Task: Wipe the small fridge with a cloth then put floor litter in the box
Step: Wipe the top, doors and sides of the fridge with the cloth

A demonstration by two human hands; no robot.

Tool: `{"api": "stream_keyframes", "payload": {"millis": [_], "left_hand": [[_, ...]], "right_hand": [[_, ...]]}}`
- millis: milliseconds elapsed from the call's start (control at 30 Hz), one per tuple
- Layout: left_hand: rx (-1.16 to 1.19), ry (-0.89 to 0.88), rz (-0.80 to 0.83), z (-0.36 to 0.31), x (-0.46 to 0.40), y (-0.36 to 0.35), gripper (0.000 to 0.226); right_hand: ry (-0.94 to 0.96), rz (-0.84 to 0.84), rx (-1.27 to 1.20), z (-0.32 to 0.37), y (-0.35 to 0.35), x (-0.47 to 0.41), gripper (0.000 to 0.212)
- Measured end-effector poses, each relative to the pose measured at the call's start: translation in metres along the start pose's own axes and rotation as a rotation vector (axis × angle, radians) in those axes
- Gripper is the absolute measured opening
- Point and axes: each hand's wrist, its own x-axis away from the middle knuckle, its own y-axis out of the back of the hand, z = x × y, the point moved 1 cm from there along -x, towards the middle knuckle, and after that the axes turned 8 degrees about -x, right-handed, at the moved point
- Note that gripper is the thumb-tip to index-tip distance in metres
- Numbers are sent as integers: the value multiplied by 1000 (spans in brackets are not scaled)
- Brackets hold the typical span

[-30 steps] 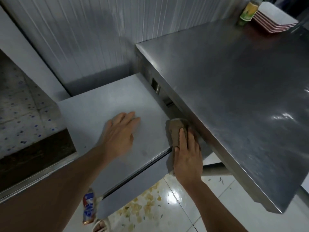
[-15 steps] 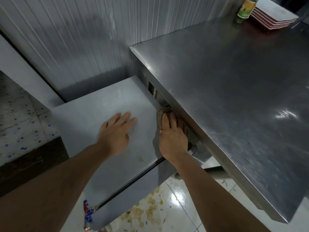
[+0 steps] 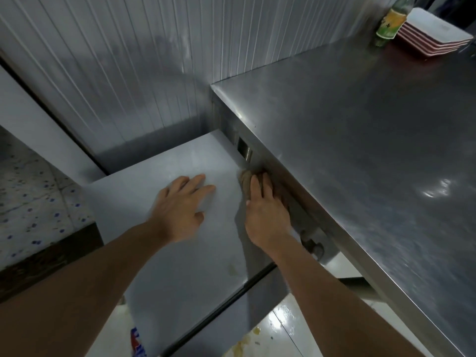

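The small grey fridge (image 3: pixel 164 266) stands low between a ribbed wall and a steel table. My left hand (image 3: pixel 180 204) rests flat on the fridge top with its fingers straight. A brown cloth (image 3: pixel 246 180) lies at the fridge top's right edge, against the side of the table. My right hand (image 3: pixel 265 212) presses on the cloth with its fingers laid along it; most of the cloth is hidden under the hand. Yellowish litter (image 3: pixel 247 341) lies on the white floor tiles in front of the fridge. No box is in view.
The stainless steel table (image 3: pixel 360 155) overhangs the fridge's right side. At its far corner stand a green bottle (image 3: pixel 390 24) and a stack of white and red trays (image 3: pixel 435 34). A blue and red wrapper (image 3: pixel 137 343) lies on the floor at the lower left. A speckled ledge (image 3: pixel 33 210) is left.
My right hand has slid the cloth away from me along the fridge top's right edge, from near the front corner to further back. The left hand stays flat on top.
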Motion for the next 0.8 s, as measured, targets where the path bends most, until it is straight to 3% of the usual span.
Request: {"api": "stream_keyframes", "payload": {"millis": [133, 233, 400, 633, 800], "left_hand": [[17, -9, 2, 3, -1, -3, 69], [-3, -29, 13, 9, -1, -1, 67], [38, 211, -52, 41, -9, 8, 57], [11, 209, -80, 47, -7, 10, 59], [13, 192, -34, 49, -11, 12, 60]], "right_hand": [[51, 35, -48, 26, -2, -50, 65], [65, 38, 2, 16, -2, -27, 65], [16, -80, 26, 10, -11, 25, 60], [26, -68, -45, 58, -17, -80, 60], [139, 5, -29, 78, -16, -149, 59]]}}
